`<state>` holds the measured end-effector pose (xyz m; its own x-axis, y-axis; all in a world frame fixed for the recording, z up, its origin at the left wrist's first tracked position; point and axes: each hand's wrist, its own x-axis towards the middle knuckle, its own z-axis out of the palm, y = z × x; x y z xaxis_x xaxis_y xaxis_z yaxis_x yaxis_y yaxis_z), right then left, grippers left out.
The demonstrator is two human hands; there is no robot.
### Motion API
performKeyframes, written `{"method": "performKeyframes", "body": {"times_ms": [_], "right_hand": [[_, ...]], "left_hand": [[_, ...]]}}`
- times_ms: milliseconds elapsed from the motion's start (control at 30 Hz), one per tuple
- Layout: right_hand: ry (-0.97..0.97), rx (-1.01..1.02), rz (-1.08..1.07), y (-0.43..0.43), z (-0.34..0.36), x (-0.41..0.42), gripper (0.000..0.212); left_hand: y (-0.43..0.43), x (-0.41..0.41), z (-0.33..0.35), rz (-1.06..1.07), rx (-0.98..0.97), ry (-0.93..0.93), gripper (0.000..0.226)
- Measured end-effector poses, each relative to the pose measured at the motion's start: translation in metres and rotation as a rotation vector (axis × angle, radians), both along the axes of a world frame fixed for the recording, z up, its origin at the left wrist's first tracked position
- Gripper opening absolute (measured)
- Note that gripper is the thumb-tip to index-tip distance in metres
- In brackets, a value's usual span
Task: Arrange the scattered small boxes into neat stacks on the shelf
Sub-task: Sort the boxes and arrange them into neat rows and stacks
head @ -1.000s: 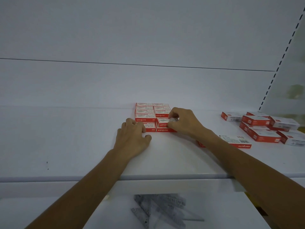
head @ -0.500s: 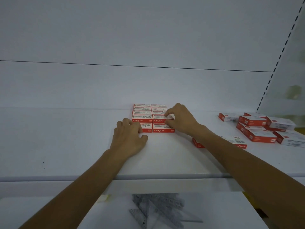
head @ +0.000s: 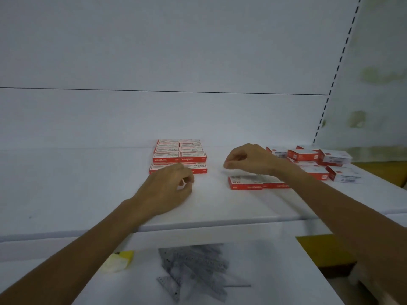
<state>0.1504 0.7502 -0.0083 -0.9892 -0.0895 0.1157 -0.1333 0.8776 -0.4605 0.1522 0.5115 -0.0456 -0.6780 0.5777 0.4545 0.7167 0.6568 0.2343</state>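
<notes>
Small red-and-white boxes form a neat two-column block [head: 179,154] at the back middle of the white shelf [head: 66,183]. My left hand [head: 167,188] rests on the shelf just in front of the block, fingers loosely curled, holding nothing. My right hand [head: 248,159] hovers to the right of the block, fingers bent down and empty, directly above a loose box [head: 245,183] lying flat. A second flat box [head: 275,184] lies next to it, partly under my wrist. More scattered boxes [head: 319,160] are piled at the right.
The shelf's front edge [head: 198,225] runs across below my hands. On the lower shelf lie grey plastic set squares [head: 193,265] and a yellow-white item [head: 120,259]. A slotted upright [head: 337,69] bounds the shelf at the right.
My right hand left the front-right stack of the block and moved right, over the loose box. My left hand slid back slightly from the block's front.
</notes>
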Motion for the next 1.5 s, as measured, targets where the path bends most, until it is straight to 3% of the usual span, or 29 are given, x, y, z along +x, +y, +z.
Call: {"method": "performKeyframes", "body": {"times_ms": [200,433,500,567,600,700,800,1000,1133,1200,1333,1500], "right_hand": [[-0.187,0.041,0.094,0.033,-0.004,0.031,0.03],[0.009,0.057,-0.087,0.016,-0.018,0.027,0.052],[0.056,-0.054,-0.09,0.016,-0.019,0.025,0.042],[0.123,-0.062,-0.061,0.023,-0.018,0.024,0.023],[0.134,-0.041,-0.02,0.028,-0.017,0.025,0.025],[0.013,0.065,0.171,0.034,-0.015,0.029,0.047],[-0.04,0.099,0.267,0.034,-0.016,0.028,0.043],[0.089,0.034,0.243,0.027,-0.02,0.022,0.026],[0.07,-0.054,0.231,0.016,-0.019,0.021,0.049],[0.09,-0.061,0.218,0.009,-0.022,0.02,0.048],[0.133,-0.048,0.241,0.002,-0.025,0.018,0.033],[0.208,0.04,0.29,-0.004,-0.024,0.014,0.057]], "left_hand": [[0.032,0.011,-0.001,-0.053,-0.011,-0.059,0.019],[0.053,0.013,-0.003,0.02,0.046,-0.119,0.019],[0.056,0.015,-0.004,0.051,0.071,-0.15,0.02],[0.059,0.018,-0.006,0.072,0.073,-0.163,0.025],[0.06,0.019,-0.007,0.083,0.07,-0.161,0.027],[0.061,0.021,-0.007,0.117,0.072,-0.157,0.031],[0.062,0.022,-0.008,0.117,0.074,-0.165,0.034],[0.061,0.025,-0.006,0.145,0.125,-0.176,0.027],[0.06,0.027,-0.006,0.154,0.154,-0.218,0.023],[0.06,0.027,-0.006,0.197,0.138,-0.196,0.019],[0.058,0.025,-0.003,0.253,0.285,-0.244,0.021],[0.054,0.017,-0.002,0.264,0.448,-0.344,0.026]]}}
